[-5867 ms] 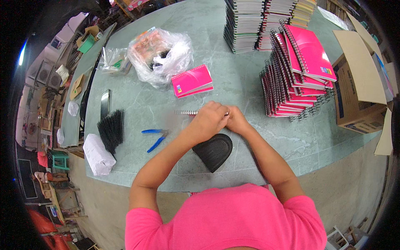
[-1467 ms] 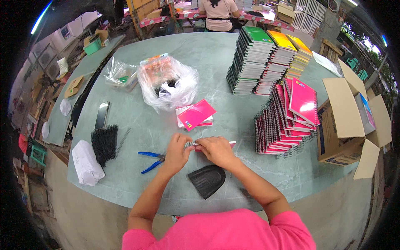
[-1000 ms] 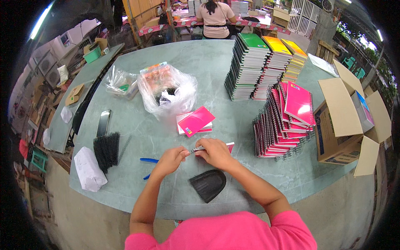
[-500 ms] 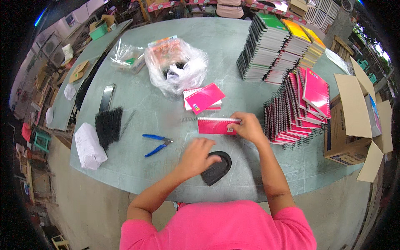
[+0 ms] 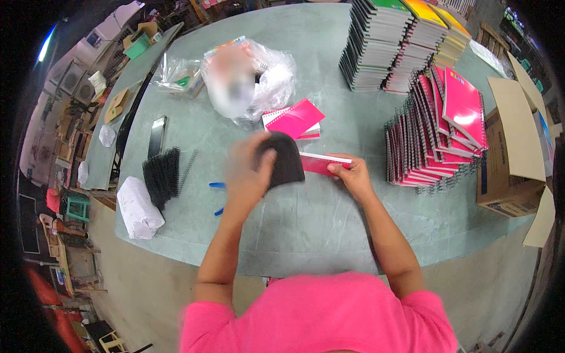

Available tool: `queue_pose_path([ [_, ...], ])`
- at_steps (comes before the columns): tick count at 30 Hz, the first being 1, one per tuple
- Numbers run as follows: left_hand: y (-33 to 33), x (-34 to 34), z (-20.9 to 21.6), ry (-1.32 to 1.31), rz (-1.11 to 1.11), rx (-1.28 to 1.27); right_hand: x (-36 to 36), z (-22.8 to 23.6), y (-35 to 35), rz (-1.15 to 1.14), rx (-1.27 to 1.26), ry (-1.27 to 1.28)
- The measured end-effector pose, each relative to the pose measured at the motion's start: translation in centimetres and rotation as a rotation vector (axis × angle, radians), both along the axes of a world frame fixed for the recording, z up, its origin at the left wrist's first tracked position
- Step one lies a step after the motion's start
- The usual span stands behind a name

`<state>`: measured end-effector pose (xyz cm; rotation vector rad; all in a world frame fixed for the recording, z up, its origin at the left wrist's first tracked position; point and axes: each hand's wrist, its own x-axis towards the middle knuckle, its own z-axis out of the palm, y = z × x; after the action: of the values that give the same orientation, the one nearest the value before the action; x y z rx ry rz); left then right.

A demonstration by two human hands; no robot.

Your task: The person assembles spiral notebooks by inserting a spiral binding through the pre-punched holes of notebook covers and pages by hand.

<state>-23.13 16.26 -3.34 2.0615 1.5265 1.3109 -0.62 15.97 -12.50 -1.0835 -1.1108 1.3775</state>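
Note:
My left hand (image 5: 244, 176), slightly blurred, is closed on a black pad with one rounded end (image 5: 285, 157), lifted above the table. The pad's edge is at the left end of a pink notebook (image 5: 316, 165) and hides part of it. At the notebook's other end my right hand (image 5: 354, 178) grips it, thumb on the cover, with the white page edge upward. Just beyond the pad lie loose pink covers and sheets (image 5: 296, 119) with punched edges. Blue-handled pliers (image 5: 217, 185) are mostly hidden behind my left hand and forearm.
A tall pile of pink spiral notebooks (image 5: 426, 132) stands at right, with green and yellow notebook stacks (image 5: 379, 47) behind and an open cardboard box (image 5: 500, 156) beside it. Left are black wire coils (image 5: 160, 177), a white wrapped bundle (image 5: 140, 209), a dark flat bar (image 5: 157, 136) and a plastic bag (image 5: 276, 79).
My left hand has picked the black pad up off the table and brought it forward to the notebook. My right hand still holds the notebook. The view has shifted slightly.

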Motion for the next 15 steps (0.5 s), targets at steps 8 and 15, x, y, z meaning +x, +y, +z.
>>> queue_pose_path([
  [8, 0.8, 0.0, 0.3, -0.127, 0.132, 0.075, 0.4, -0.6, 0.2, 0.054, 0.051, -0.015],
  [15, 0.7, 1.0, -0.9, 0.193, -0.184, -0.024, 0.4, -1.0, 0.0, 0.088, -0.017, -0.034],
])
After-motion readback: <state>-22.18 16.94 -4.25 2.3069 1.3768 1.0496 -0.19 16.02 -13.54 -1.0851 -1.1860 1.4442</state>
